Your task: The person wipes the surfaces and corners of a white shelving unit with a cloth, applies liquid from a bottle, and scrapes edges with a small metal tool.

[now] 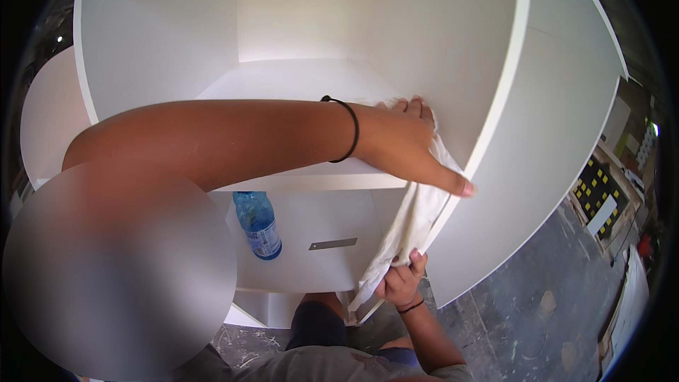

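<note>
My left hand [399, 138] reaches across from the left and lies spread on a white cloth [414, 216], its thumb stretched over the front edge of the right side panel [498, 117] of a white cabinet. The fingertips rest inside, where shelf and panel meet. From there the cloth hangs down along the panel's front edge. Lower down, my right hand [402, 283] is closed at that edge, with the cloth's lower part in its fingers; the panel edge partly hides the grip. Below the shelf [318, 182] stand a blue plastic bottle [257, 226] and a flat metal strip [333, 244].
A round blurred patch covers the lower left. The panel's outer side [552, 99] stretches away to the right. Further right are a black board with yellow squares [598, 191] and a stained grey floor [523, 304]. A pale rounded panel [49, 113] stands at the far left.
</note>
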